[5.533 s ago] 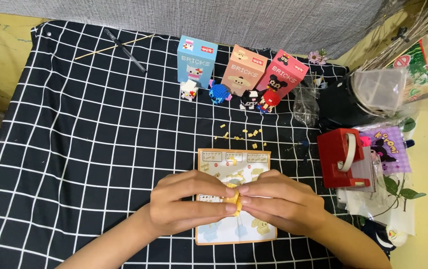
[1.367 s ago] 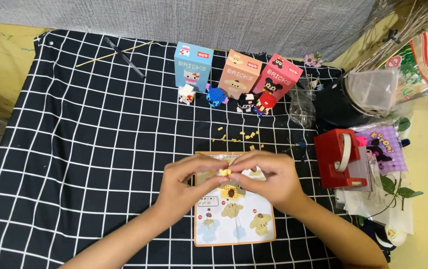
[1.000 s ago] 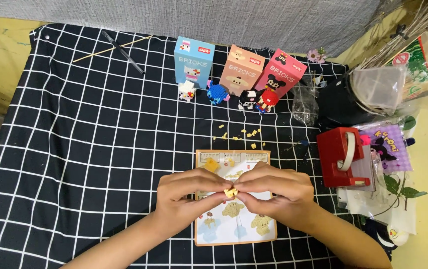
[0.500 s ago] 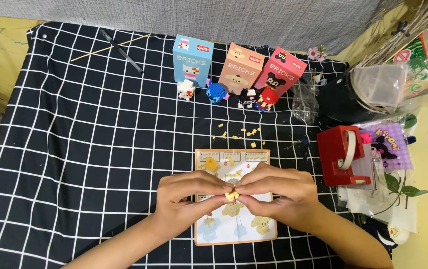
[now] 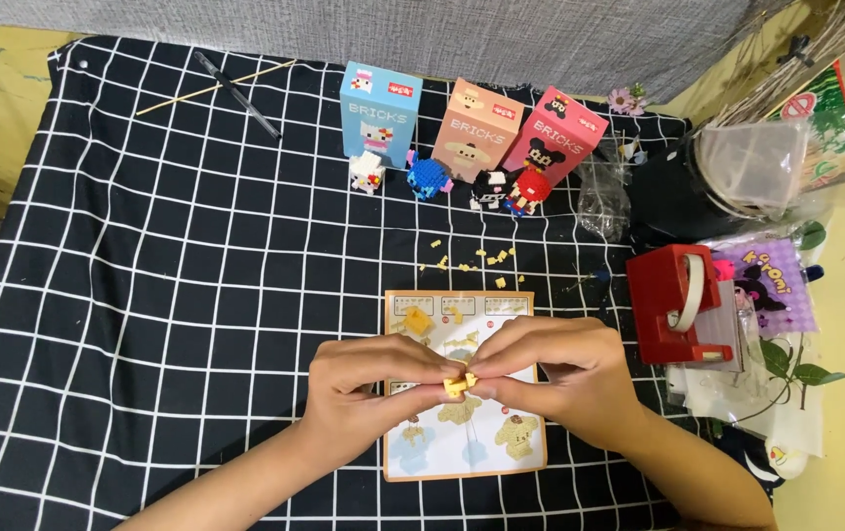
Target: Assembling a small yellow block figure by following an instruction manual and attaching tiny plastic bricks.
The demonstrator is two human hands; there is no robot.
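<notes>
Three upright cartons stand at the far side of the worktop: blue box (image 5: 380, 113), peach box (image 5: 482, 128), pink box (image 5: 554, 135), all closed, contents not visible; four small brick figures (image 5: 452, 181) stand just in front. A clear plastic tub (image 5: 752, 162) at far right looks empty. Loose yellow bricks (image 5: 472, 261) lie scattered between the figures and the instruction sheet (image 5: 462, 433). Checked cloth (image 5: 147, 295) to the left lies open; right edge crowded by a red tape dispenser (image 5: 680, 305). Left hand (image 5: 363, 388) and right hand (image 5: 565, 379) meet over the sheet, fingers of both pinched together on a small yellow brick piece (image 5: 459, 382).
</notes>
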